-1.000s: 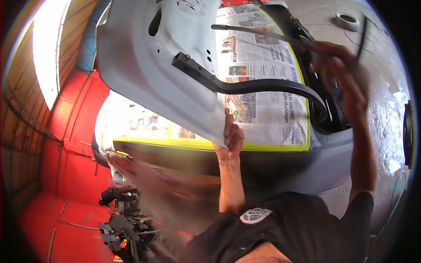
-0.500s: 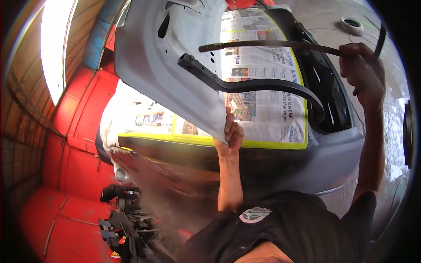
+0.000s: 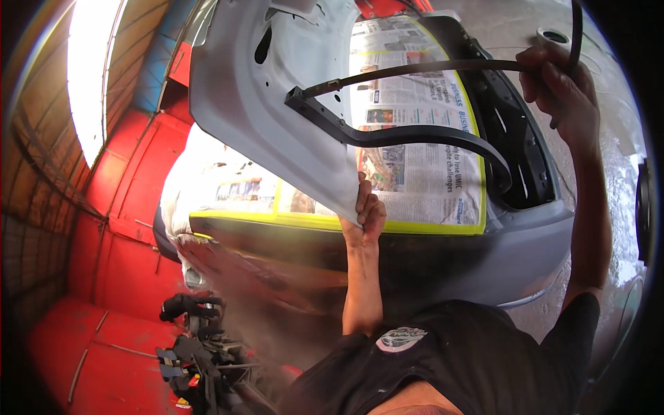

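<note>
My left hand [image 3: 366,211] is closed on the lower corner of a pale grey car boot lid [image 3: 277,149], thumb and fingers pinching its edge. The lid is raised and tilted over the car's rear. In my right hand [image 3: 564,93], at the upper right, is a black hose [image 3: 443,66]. It stretches left across the opening, with a fitting near its far end. That end overlaps the tip of a curved black hinge arm [image 3: 415,135] in front of the lid; whether they touch I cannot tell. Part of the hose beyond my right hand runs out of view.
Newspaper [image 3: 394,166] edged with yellow tape [image 3: 422,230] covers the car's rear opening. Below lies the dark grey bodywork [image 3: 443,266]. A white ring-shaped object [image 3: 555,36] is on the floor at upper right. Dark parts [image 3: 200,353] are piled at lower left, beside red panels [image 3: 131,166].
The hose's far end has moved down and left, from above the hinge arm's tip to overlapping it. My right hand has shifted slightly left and up. The lid has moved slightly right.
</note>
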Available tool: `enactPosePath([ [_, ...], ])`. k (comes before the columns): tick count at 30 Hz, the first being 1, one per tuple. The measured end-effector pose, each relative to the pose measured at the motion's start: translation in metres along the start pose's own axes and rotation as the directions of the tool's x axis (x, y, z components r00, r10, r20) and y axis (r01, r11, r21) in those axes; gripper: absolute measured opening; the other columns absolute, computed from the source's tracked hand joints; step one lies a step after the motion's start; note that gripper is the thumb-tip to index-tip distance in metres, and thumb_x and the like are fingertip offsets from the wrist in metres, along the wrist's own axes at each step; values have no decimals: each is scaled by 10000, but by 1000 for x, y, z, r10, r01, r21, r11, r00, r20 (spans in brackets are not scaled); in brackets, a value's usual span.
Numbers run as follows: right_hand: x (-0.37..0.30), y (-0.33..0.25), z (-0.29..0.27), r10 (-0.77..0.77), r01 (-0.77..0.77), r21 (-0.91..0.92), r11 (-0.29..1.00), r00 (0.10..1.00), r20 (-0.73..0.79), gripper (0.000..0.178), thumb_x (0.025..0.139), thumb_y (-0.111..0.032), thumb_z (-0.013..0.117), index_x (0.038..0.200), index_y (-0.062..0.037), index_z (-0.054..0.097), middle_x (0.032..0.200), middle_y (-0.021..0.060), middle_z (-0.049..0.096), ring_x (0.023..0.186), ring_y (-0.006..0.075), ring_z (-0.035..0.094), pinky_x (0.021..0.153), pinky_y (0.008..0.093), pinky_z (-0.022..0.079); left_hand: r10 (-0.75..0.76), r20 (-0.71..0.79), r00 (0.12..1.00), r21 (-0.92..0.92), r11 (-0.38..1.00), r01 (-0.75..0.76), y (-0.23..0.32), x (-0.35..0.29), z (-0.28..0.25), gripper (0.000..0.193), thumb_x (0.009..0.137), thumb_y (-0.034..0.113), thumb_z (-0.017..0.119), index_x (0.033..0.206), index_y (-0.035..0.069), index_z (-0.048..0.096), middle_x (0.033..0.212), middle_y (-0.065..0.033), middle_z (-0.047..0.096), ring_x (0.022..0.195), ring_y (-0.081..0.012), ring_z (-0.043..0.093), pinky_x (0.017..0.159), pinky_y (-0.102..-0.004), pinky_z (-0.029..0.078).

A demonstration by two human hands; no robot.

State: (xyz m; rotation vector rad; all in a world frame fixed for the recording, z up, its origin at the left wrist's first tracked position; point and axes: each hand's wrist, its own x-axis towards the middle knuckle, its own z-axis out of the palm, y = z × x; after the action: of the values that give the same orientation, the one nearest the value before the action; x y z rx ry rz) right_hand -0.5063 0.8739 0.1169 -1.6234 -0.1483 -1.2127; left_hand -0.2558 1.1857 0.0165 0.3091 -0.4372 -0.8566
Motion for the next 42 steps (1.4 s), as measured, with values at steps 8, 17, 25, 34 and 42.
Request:
enactPosePath([
  [8,14,25,-22,-72,71,12,997,990,123,496,976,-438,556,1192,2,629,795,74,613,618,53,494,481,201,286,2,-2,1000,23,1000,-2,-1,1,1,243,996,161,586,1142,-18,509,624,4,426,375,-38,375,323,-157,269],
  [17,30,16,-30,-268,208,-425,881,960,-86,480,950,-364,559,1310,-48,586,781,49,620,602,62,529,453,203,345,-42,-6,999,-58,997,41,2,-1,3,244,998,146,580,1148,-22,487,630,2,430,371,-37,337,312,-158,241],
  [25,39,-47,-1,-292,72,-562,824,904,-312,458,906,-145,554,1357,-63,563,687,22,601,480,51,480,381,200,339,-54,-15,998,-68,996,53,-9,9,10,242,992,137,589,1153,-10,484,628,8,423,375,-30,332,313,-157,227],
  [34,41,-28,-16,-289,36,-748,662,934,-211,466,959,-296,551,1383,-102,569,625,-7,574,454,34,455,404,206,328,-8,20,1000,8,1000,7,-2,1,8,227,994,168,595,1126,4,512,630,14,415,397,-32,351,333,-155,235],
  [42,51,-38,-22,261,-298,-635,712,953,-155,532,1027,-373,506,1460,-64,490,588,-12,535,444,32,461,429,202,351,36,-12,999,29,999,-35,0,-3,6,199,1012,184,559,1128,24,530,631,9,419,398,-32,356,331,-162,229],
])
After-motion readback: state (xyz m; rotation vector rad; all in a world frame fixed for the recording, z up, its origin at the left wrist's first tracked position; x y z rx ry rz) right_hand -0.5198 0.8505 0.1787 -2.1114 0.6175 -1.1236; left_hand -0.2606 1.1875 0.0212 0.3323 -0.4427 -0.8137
